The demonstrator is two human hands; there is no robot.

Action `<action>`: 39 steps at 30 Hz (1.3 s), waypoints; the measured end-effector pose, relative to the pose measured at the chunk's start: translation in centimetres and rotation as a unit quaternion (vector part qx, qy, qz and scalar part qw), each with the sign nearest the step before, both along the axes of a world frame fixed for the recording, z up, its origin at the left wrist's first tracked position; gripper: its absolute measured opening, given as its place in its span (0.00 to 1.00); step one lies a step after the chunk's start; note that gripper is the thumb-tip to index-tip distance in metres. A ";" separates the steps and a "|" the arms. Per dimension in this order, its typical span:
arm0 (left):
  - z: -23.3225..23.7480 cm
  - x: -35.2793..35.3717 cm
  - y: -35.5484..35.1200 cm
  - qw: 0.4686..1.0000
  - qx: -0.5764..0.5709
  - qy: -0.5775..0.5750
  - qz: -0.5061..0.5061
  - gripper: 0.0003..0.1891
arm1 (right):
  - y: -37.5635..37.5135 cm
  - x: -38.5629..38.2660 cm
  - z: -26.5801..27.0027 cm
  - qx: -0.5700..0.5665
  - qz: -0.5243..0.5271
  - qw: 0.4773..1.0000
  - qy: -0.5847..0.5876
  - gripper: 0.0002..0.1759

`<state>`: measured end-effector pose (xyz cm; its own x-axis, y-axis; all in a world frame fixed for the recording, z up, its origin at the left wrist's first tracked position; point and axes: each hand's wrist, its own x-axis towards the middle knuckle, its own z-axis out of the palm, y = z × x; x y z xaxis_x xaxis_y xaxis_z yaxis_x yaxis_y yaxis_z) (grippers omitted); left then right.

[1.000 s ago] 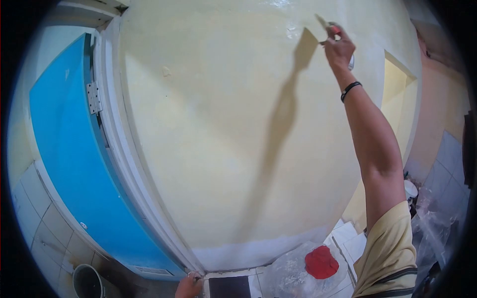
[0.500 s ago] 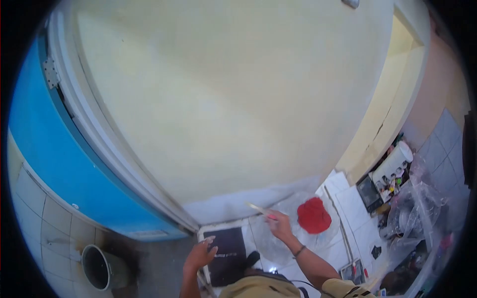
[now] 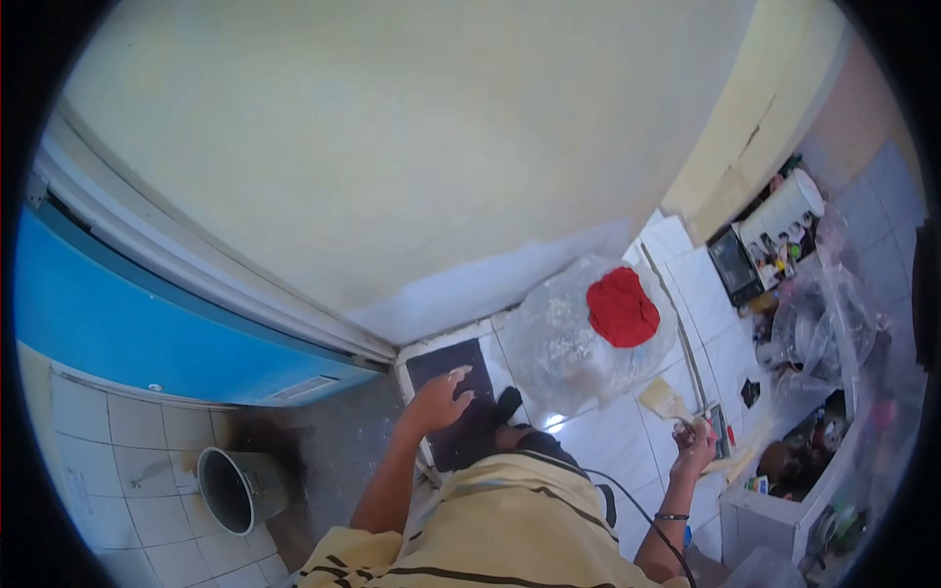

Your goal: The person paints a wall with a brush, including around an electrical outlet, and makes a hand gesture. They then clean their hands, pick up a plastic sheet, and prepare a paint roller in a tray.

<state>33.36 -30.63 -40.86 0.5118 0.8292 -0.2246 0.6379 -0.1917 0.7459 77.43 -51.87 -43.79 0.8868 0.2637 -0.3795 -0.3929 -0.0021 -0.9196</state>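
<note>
My right hand (image 3: 695, 449) is closed around a flat paintbrush (image 3: 663, 399) with wide pale bristles. It is low at the right, above the white tiles and beside a small framed, dark-faced object (image 3: 720, 431). My left hand (image 3: 441, 400) hangs over a dark doormat (image 3: 453, 345), its fingers apart and nothing in them. Behind both hands rises a cream wall (image 3: 412, 157) with a whiter band along its bottom edge. A red cloth (image 3: 623, 307) lies crumpled on a clear plastic sheet (image 3: 549, 338) at the wall's foot.
At the left a grey bucket (image 3: 227, 495) stands near a blue door (image 3: 186, 338). Along the right are a small black-fronted appliance (image 3: 734, 265), a white cylinder (image 3: 796, 208), plastic-wrapped clutter (image 3: 823, 323) and a white cabinet (image 3: 769, 529). A black cord (image 3: 642, 512) runs past my right arm.
My right hand has moved with the paintbrush from beside the wall down and to the right. My left hand has shifted a little right and up. The view has tilted downward.
</note>
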 end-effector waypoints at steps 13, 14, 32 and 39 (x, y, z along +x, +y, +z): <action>-4.1 5.4 2.8 0.991 -0.073 0.097 0.047 0.36 | -4.8 -1.7 0.3 0.054 -0.003 0.994 0.099 0.14; -4.5 5.5 2.6 0.995 -0.054 0.068 0.055 0.35 | -4.9 -1.5 0.3 0.053 -0.003 0.993 0.103 0.14; -4.8 3.1 1.2 0.987 -0.110 0.099 0.065 0.47 | 0.6 -2.2 0.2 0.045 0.092 0.980 0.169 0.12; -4.3 -0.9 -1.3 0.981 -0.094 0.064 0.157 0.45 | 7.6 -4.4 -3.6 -0.004 0.341 0.910 0.237 0.14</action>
